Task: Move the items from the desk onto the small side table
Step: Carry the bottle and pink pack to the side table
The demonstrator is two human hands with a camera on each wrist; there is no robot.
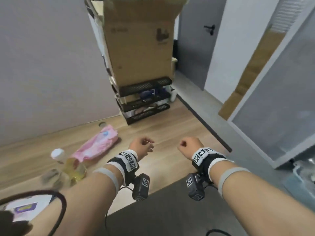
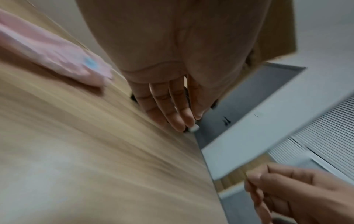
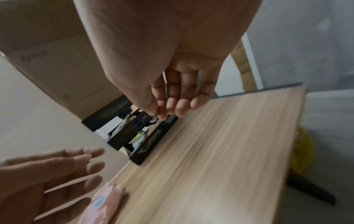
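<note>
- White packet (image 1: 25, 207) with a purple label: nearest the camera, at the near left corner of the table (image 1: 170, 133), partly ringed by a black cable (image 1: 59, 201).
- Two forearms: extended over the table's near edge, each with a black wrist unit bearing square printed markers.
- Bottle (image 1: 69, 165) of yellow liquid with a white cap: upright on the table, beyond the white packet; a blurred brownish item (image 1: 54, 178) sits just beside it on the near side.
- Left hand (image 1: 142, 146): above the table, right of the bottle. Fingers loosely extended and relaxed in both wrist views; holds nothing and touches nothing.
- Right hand (image 1: 189, 146): above the table, near the left hand and level with it. Fingers loosely curled downward, empty.
- Pink soft pack (image 1: 100, 142): flat on the table, left of the left hand and beyond the bottle, apart from both hands.
- Black perforated tiered rack (image 1: 144, 101): stands at the table's far edge, with mixed items on its shelves.
- Cardboard box (image 1: 139, 40): upright on top of the rack.
- Grey door with a black handle (image 1: 209, 28): beyond the rack, to its right.
</note>
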